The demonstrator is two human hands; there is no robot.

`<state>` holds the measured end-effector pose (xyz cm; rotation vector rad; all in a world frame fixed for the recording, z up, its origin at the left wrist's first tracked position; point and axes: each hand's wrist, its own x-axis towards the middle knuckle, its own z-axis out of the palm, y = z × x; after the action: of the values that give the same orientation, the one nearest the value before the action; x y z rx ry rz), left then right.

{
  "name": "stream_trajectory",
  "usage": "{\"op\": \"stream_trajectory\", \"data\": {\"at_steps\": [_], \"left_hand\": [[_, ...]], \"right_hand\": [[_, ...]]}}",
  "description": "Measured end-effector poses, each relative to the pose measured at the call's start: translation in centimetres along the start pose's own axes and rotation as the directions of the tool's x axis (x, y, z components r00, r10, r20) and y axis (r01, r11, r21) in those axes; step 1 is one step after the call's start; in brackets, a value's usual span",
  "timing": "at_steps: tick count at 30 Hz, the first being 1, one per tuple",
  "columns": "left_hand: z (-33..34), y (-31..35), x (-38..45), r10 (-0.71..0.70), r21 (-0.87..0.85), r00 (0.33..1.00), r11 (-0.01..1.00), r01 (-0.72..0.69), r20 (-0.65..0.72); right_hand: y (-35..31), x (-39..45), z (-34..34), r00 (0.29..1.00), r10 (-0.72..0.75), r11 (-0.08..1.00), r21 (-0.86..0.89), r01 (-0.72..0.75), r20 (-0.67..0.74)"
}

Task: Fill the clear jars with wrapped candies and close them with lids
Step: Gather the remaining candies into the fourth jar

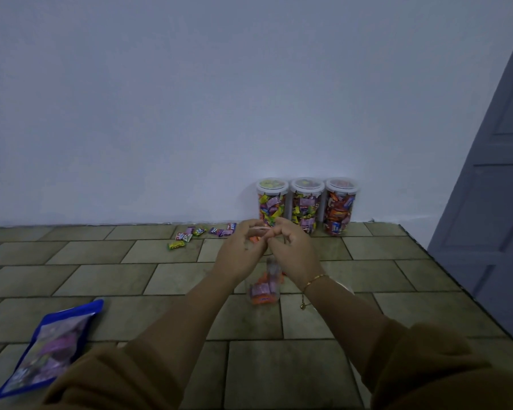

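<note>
both arms wear loose brown sleeves (421,359), soft and baggy, pushed back so the forearms are bare. the right wrist has a thin gold bracelet (316,280) with a little charm hanging down from it (round, like a tiny bead). the hands are bare.

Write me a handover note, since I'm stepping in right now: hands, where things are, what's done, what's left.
Left hand and right hand meet above the open jar, pinching orange candy; grip partly hidden.
Done: three lidded jars, full, against the wall.
Open jar holds only a few candies.
Loose candies lie on the floor by the wall; blue bag lies near left.
Left: fill the jar, lid it. No spare lid visible.
</note>
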<state>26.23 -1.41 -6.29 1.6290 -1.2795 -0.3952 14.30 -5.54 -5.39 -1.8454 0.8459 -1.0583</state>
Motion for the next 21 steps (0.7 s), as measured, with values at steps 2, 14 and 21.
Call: {"op": "stream_trajectory", "data": {"at_steps": [2,14,21], "left_hand": [[0.0,-0.3,-0.1,0.008,-0.024,1.000,1.000,-0.008,0.010],[-2.0,-1.8,1.6,-0.055,-0.279,0.981,0.960,0.001,-0.185],[-2.5,-4.8,3.2,-0.229,-0.152,0.963,0.966,0.207,-0.142]], "right_hand": [[0.0,0.0,-0.1,1.000,0.011,0.999,0.035,-0.010,-0.013],[4.8,1.7,-4.7,0.954,0.298,0.891,-0.348,-0.293,-0.040],[8.2,2.4,-4.9,0.894,0.435,0.677,-0.693,-0.247,0.107]]}}
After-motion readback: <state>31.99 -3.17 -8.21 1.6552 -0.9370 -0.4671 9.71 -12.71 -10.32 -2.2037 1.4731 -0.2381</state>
